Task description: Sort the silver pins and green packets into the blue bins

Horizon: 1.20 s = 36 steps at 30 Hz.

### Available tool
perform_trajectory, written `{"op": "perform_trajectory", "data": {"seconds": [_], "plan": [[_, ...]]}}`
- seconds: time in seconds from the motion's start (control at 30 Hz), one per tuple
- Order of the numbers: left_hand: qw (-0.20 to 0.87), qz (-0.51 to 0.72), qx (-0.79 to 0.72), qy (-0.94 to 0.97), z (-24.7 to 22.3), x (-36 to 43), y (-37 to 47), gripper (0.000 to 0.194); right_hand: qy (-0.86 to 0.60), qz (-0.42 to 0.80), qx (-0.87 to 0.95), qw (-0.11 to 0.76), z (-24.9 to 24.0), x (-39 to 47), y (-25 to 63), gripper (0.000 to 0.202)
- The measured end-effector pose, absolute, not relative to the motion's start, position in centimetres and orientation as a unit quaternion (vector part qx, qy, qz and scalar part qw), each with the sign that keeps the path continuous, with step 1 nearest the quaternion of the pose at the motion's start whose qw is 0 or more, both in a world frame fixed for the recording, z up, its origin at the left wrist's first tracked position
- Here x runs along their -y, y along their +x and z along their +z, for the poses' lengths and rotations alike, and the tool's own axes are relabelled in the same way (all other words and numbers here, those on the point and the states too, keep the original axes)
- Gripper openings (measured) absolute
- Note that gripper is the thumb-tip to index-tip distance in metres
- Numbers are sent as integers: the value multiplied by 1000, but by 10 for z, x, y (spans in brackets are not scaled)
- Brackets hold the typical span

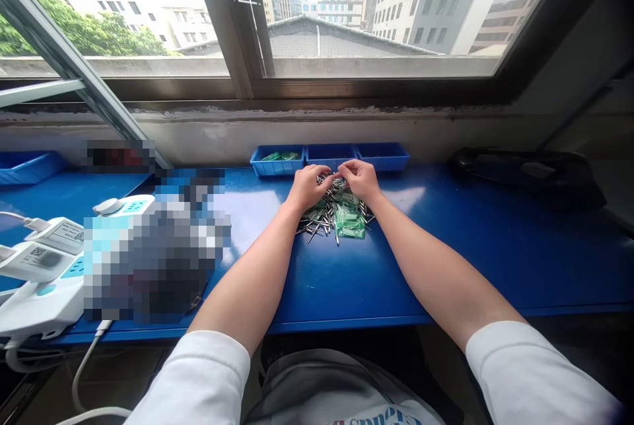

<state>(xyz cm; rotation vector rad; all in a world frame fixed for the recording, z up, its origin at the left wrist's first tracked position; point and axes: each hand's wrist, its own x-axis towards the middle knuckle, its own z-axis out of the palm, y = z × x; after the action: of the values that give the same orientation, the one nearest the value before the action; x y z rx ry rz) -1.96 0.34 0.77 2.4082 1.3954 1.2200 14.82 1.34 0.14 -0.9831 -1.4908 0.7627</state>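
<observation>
Both of my hands work close together over a pile of thin metal rod-like pieces (316,228) on the blue table. My left hand (310,189) has its fingers and thumb curled towards each other at the pile's far side; what lies between the fingertips is too small to tell. My right hand (362,182) is closed in a pinch beside it, its fingertips nearly meeting the left ones, and its contents cannot be made out. Small green-tinted clear packets (349,222) lie on and among the metal pieces, nearest to my right wrist.
Behind my hands stand a blue bin with green packets (278,166), a middle blue bin (329,151) and a right blue bin (382,160). White power strips (42,306) with cables lie left, beside a blurred-out area. A black case-like object (525,174) sits right. A window runs behind.
</observation>
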Motion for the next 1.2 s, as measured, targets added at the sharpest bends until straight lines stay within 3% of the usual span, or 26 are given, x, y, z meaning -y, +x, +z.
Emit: {"op": "perform_trajectory", "data": {"seconds": [0.13,0.43,0.8,1.03,1.2], "plan": [[50,396,-440,805,6,-4,-19,22,-402,375,622,557,1,-15,147,40],[54,346,-496,795,8,-5,-19,27,-433,301,659,537,1,-12,148,28],[51,355,-487,796,7,-5,-20,28,-412,352,651,532,7,-5,151,32],[18,367,-544,754,6,-5,-21,26,-487,209,636,561,4,-12,156,42],[7,336,-565,753,3,-7,-22,24,-587,82,630,502,0,-17,160,62]]}}
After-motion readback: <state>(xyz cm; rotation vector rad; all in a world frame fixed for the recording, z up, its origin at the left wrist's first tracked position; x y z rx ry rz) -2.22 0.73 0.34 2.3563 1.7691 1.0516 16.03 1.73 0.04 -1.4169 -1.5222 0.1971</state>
